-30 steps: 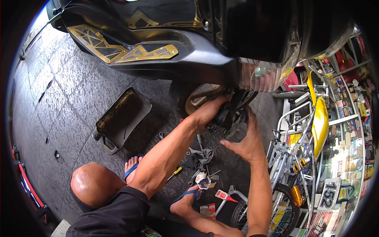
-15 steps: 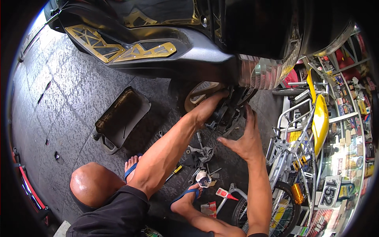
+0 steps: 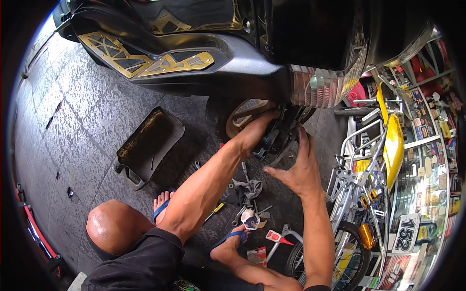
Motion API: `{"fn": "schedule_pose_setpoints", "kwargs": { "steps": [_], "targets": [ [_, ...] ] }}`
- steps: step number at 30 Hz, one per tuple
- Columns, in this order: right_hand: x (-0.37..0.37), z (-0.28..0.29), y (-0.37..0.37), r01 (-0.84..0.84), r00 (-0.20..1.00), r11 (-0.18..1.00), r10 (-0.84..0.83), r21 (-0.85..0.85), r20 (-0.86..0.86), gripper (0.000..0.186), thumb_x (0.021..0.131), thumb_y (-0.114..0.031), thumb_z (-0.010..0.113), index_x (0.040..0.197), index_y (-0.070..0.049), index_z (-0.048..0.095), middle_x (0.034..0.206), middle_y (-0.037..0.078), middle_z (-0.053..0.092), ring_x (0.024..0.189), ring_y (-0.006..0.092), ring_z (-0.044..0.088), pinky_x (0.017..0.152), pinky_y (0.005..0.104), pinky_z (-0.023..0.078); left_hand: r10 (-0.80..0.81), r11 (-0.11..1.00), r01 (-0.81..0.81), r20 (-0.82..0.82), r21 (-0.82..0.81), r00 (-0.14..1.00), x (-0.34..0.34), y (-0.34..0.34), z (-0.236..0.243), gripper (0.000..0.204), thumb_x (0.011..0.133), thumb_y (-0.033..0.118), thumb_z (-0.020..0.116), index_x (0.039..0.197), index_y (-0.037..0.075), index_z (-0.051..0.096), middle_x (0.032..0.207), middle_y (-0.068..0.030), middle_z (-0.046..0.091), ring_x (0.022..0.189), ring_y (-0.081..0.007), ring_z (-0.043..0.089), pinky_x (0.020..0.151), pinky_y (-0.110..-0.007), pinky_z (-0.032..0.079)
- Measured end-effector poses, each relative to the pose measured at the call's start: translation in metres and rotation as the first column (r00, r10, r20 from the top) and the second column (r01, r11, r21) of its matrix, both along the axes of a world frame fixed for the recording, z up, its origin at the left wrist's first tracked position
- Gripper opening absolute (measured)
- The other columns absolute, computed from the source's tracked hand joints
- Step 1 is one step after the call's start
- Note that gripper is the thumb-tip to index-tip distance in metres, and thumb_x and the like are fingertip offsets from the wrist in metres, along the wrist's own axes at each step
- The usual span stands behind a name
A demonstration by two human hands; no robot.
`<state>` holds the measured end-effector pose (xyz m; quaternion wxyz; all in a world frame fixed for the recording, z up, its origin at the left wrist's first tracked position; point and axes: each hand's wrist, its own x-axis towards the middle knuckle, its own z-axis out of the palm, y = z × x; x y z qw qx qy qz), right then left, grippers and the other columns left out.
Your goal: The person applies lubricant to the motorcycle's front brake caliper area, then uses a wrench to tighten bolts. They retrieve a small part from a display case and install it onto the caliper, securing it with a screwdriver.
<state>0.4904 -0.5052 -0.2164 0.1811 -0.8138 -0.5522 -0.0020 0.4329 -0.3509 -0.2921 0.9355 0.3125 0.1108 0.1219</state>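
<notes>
My left hand (image 3: 257, 131) reaches in at the scooter's gold-rimmed wheel (image 3: 232, 123), beside a dark metal assembly (image 3: 273, 143); its fingertips are hidden there. My right hand (image 3: 296, 167) is open at the right of that assembly, thumb out to the left, fingertips beside or touching it, hard to tell which. Above hangs the black scooter body (image 3: 242, 63) with gold floor plates (image 3: 111, 51) and a clear-lensed light (image 3: 318, 87). On the tiles under my hands lie wrenches, a grey rag (image 3: 250, 191), a yellow-handled screwdriver (image 3: 214, 211) and a white-red tube (image 3: 276, 237).
A dark open plastic container (image 3: 148, 145) lies left on the tiled floor. A yellow-and-silver small bike (image 3: 393, 150) stands close on the right, before a glass display case (image 3: 424, 189) of packaged goods. My knee (image 3: 111, 225) and sandalled feet are below. A red-black object (image 3: 36, 228) is at far left.
My right hand has crept slightly up and to the left, its fingertips nearer the dark assembly. My left hand stays at the wheel with little visible movement.
</notes>
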Motion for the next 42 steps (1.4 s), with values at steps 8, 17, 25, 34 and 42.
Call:
{"fn": "schedule_pose_setpoints", "kwargs": {
  "steps": [8, 17, 25, 34, 42],
  "targets": [
    [-0.002, 0.0, 0.0, 0.002, 1.0, 1.0, -0.003, 0.01, 0.018, 0.121, 0.052, -0.026, 0.095, 0.148, -0.002, 0.024, 0.141, 0.027, 0.041, 0.129, 0.0434, 0.045, 0.106, 0.0459, 0.042, 0.031, 0.999, -0.03, -0.025, 0.034, 0.999, 0.003, -0.001, -0.001, 0.049, 0.095, 0.044, 0.05, 0.12, 0.003, 0.062, 0.098, -0.0085, 0.068, 0.076, -0.0146, 0.067, 0.07, -0.028, 0.056],
    [-0.001, 0.001, 0.001, -0.001, 1.0, 1.0, 0.002, -0.009, 0.011, 0.121, 0.052, -0.025, 0.095, 0.148, -0.003, 0.025, 0.138, 0.026, 0.043, 0.127, 0.0427, 0.047, 0.106, 0.0458, 0.042, -0.074, 0.997, 0.074, -0.004, -0.023, 0.997, 0.006, 0.001, -0.01, 0.051, 0.095, 0.046, 0.049, 0.122, 0.004, 0.061, 0.099, -0.0086, 0.068, 0.076, -0.0154, 0.068, 0.068, -0.029, 0.057],
    [0.003, -0.001, 0.003, -0.034, 0.999, 0.999, 0.034, 0.007, 0.006, 0.121, 0.051, -0.024, 0.095, 0.148, -0.004, 0.025, 0.137, 0.025, 0.043, 0.126, 0.0419, 0.047, 0.105, 0.0456, 0.042, -0.06, 0.998, 0.06, 0.001, -0.014, 0.998, 0.004, 0.001, -0.006, 0.05, 0.097, 0.044, 0.048, 0.124, 0.003, 0.059, 0.099, -0.0088, 0.068, 0.078, -0.0157, 0.068, 0.068, -0.028, 0.058],
    [0.008, -0.004, 0.002, -0.058, 0.998, 0.998, 0.058, 0.017, -0.029, 0.12, 0.051, -0.024, 0.095, 0.147, -0.003, 0.026, 0.139, 0.024, 0.042, 0.128, 0.0414, 0.045, 0.107, 0.0454, 0.04, -0.051, 0.999, 0.051, -0.004, -0.016, 0.999, 0.005, 0.0, -0.008, 0.051, 0.097, 0.045, 0.048, 0.124, 0.003, 0.059, 0.101, -0.0086, 0.068, 0.08, -0.0148, 0.068, 0.071, -0.029, 0.058],
    [0.008, 0.003, 0.005, -0.114, 0.993, 0.993, 0.114, -0.006, -0.036, 0.118, 0.056, -0.024, 0.092, 0.15, -0.008, 0.022, 0.14, 0.027, 0.037, 0.126, 0.0476, 0.046, 0.102, 0.0496, 0.045, -0.045, 0.999, 0.045, 0.004, -0.007, 0.999, 0.005, 0.002, -0.008, 0.046, 0.097, 0.041, 0.048, 0.121, 0.004, 0.061, 0.1, -0.0059, 0.068, 0.082, -0.0127, 0.067, 0.071, -0.026, 0.056]
  ]
}}
